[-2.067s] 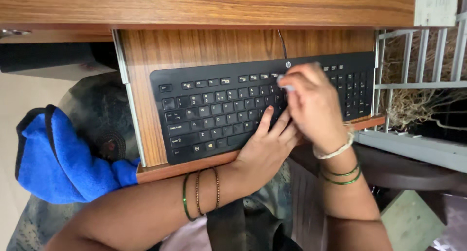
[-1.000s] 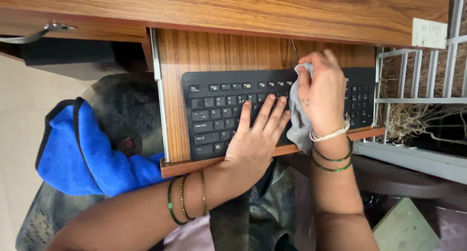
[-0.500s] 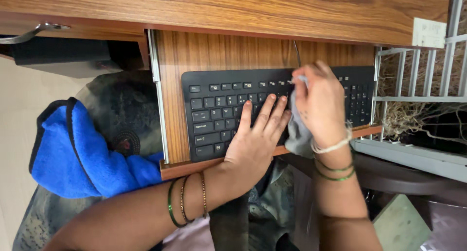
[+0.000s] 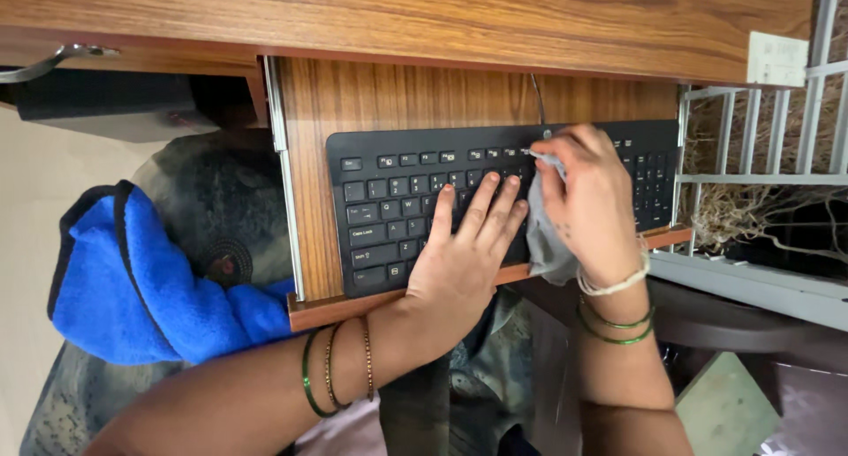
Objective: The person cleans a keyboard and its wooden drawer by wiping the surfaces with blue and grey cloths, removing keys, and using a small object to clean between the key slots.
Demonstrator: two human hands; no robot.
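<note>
Tray (image 4: 314, 310): keyboard (image 4: 397, 209) under hands (image 4: 459, 262).

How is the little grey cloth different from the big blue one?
The grey cloth is small, thin and pale; the blue towel is bigger, thicker, bright blue with a dark edge. The grey cloth is gripped in the right hand against the black keyboard; the blue towel lies bunched on the left, touched by no hand. Both are soft fabric.
</note>
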